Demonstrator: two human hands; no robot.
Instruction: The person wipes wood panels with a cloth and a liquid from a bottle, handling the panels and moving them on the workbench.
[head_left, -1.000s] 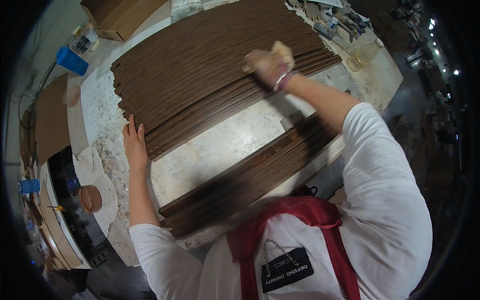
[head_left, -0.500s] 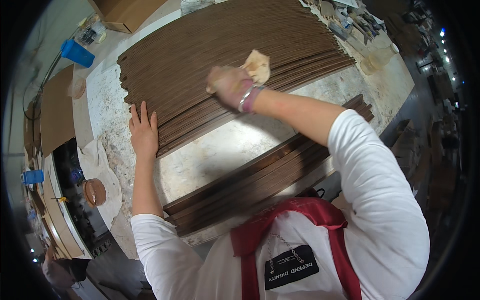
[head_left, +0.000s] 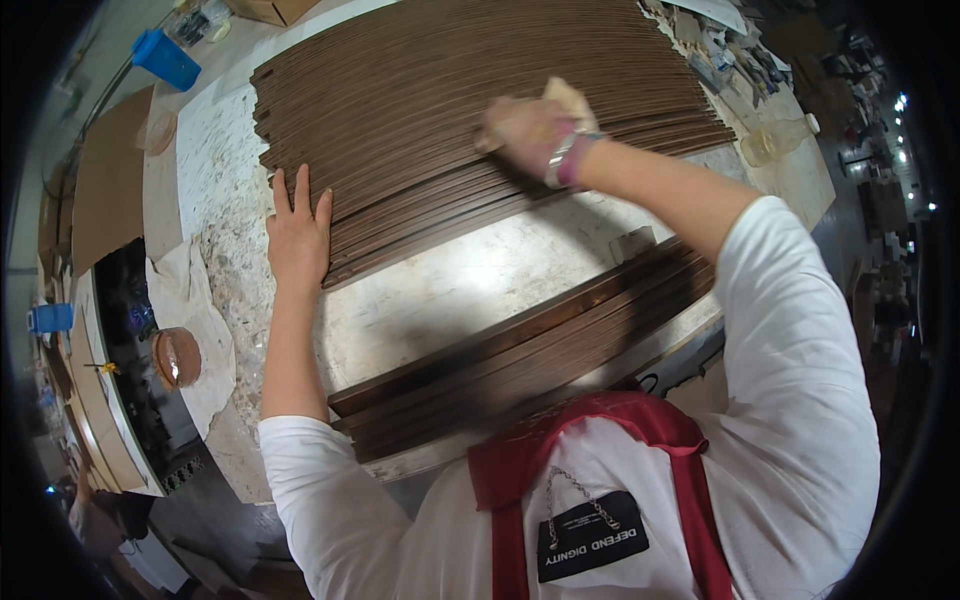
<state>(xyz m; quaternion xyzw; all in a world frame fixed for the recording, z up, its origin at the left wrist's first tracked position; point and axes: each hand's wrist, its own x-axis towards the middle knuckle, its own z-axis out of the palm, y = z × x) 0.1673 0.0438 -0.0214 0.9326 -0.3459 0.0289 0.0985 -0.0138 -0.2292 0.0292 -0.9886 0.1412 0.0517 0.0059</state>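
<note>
A wide bed of dark brown wooden strips (head_left: 430,100) lies side by side on the work table. My left hand (head_left: 298,235) rests at the strips' near left ends, fingers spread and stretched out. Over the right half of the strips, my right hand (head_left: 530,135) is closed on a beige cloth (head_left: 572,103), part of which sticks out past the hand. That hand is a little blurred, and its fingertips are hard to see. Closer to my body, a second stack of brown strips (head_left: 530,345) runs along the table's near edge.
At the left stand a round clear tub with brownish contents (head_left: 177,358) and a blue cup (head_left: 166,60). A clear bottle (head_left: 780,140) lies at the right, below a pile of tools and scraps (head_left: 735,65). A cardboard sheet (head_left: 112,185) is at far left.
My right hand has moved rightward along the strips with the cloth still in it. My left hand stays at the strips' left ends. The whole view has shifted slightly.
</note>
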